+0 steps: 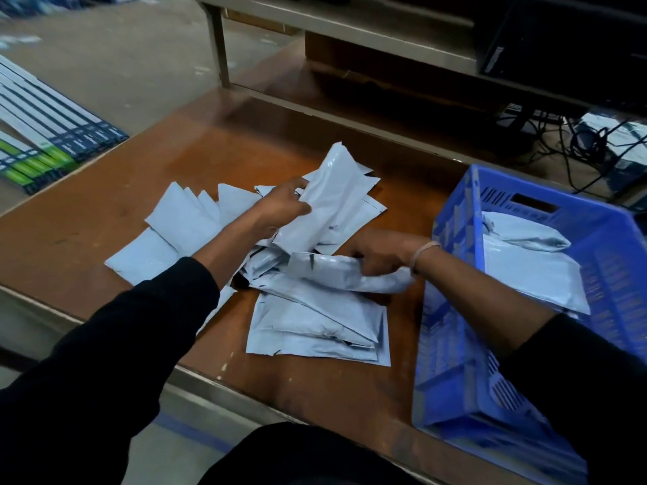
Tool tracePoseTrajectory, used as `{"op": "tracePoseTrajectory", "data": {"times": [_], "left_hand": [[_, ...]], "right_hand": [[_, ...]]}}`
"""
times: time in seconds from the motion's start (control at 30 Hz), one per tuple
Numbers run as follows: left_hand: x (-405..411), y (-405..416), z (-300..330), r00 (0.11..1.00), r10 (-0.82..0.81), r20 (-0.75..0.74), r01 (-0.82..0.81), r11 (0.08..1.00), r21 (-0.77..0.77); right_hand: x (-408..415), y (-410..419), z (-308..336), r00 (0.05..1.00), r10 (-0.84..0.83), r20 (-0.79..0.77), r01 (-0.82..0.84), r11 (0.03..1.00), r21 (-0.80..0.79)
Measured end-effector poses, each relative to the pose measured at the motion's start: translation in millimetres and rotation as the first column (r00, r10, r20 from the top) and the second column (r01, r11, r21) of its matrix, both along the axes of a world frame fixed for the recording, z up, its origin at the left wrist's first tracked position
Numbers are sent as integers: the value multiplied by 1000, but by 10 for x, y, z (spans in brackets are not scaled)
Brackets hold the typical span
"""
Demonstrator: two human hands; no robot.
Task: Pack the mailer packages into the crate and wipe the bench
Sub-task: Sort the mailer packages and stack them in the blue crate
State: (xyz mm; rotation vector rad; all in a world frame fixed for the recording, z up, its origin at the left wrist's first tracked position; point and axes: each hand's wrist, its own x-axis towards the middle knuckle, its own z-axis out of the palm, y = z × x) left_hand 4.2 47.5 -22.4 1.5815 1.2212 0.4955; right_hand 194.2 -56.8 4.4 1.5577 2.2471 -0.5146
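Several pale grey mailer packages (pixel 315 327) lie in a loose heap on the brown bench (pixel 87 239). My left hand (pixel 280 208) grips one mailer (pixel 325 201) and holds it raised and tilted over the heap. My right hand (pixel 381 253) grips another mailer (pixel 336 274) that lies crosswise on top of the pile. To the right stands a blue plastic crate (pixel 451 344) with a few mailers (pixel 525 271) inside it.
Stacked flat boxes (pixel 45 134) with green and dark ends lie on the floor at the left. A shelf frame (pixel 315 103) runs along the back of the bench. Cables and a small device (pixel 602 145) sit at the back right, with dark equipment above.
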Motion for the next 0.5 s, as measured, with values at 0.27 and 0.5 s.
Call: {"op": "tracePoseTrajectory", "data": {"times": [0.27, 0.5], "left_hand": [[125, -125, 225, 959, -268, 87, 280, 943, -181], [265, -358, 414, 922, -357, 150, 382, 901, -206]], "right_hand": [[399, 34, 666, 973, -21, -228, 89, 953, 289], [688, 22, 625, 891, -59, -450, 312, 800, 512]]}}
